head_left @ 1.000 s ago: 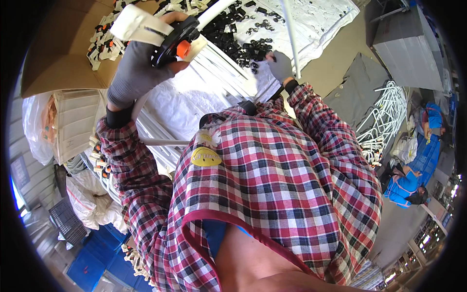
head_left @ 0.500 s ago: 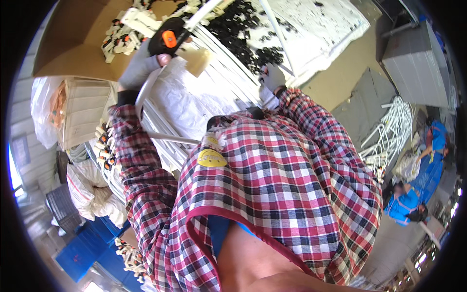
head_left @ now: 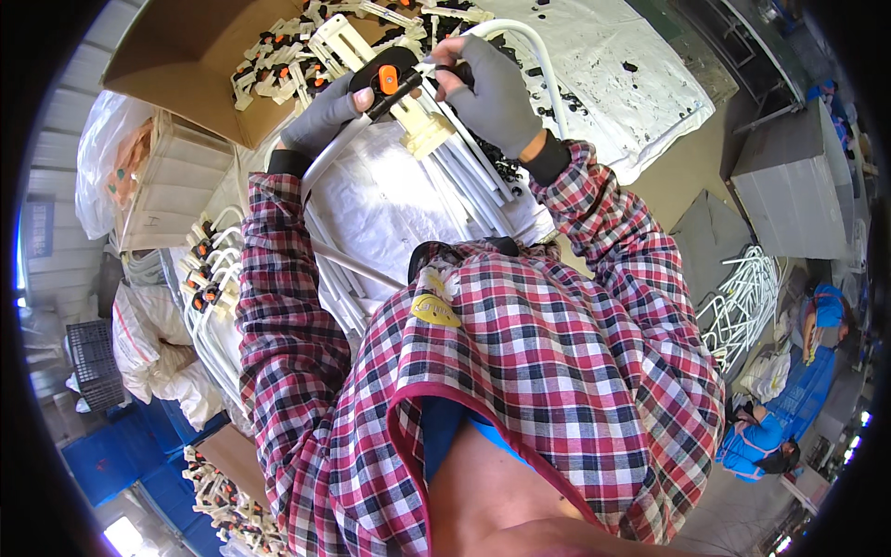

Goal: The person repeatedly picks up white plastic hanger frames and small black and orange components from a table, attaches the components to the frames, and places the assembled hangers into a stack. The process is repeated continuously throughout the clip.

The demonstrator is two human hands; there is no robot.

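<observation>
Both my hands wear grey gloves with bare fingertips. My left hand (head_left: 325,119) is closed around a plastic fitting with a black plate and an orange button (head_left: 388,80), where it sits on a bent white tube (head_left: 336,156). Cream-coloured ends (head_left: 427,133) of the fitting stick out on both sides. Beside the fitting, my right hand (head_left: 499,100) is closed, its thumb and fingers pinching a small black plastic part (head_left: 460,71) against the tube. The fingers partly hide this part.
Several white tubes (head_left: 469,190) lie on a white sheet (head_left: 640,102) strewn with black parts. A cardboard box (head_left: 176,65) at the far left holds cream fittings. Bent tubes (head_left: 742,302) are piled on the right, near two people in blue (head_left: 761,436). White sacks (head_left: 148,348) stand left.
My right hand has come from the black parts up to the fitting, bringing a small black part. My left hand has shifted slightly right with the fitting and tube.
</observation>
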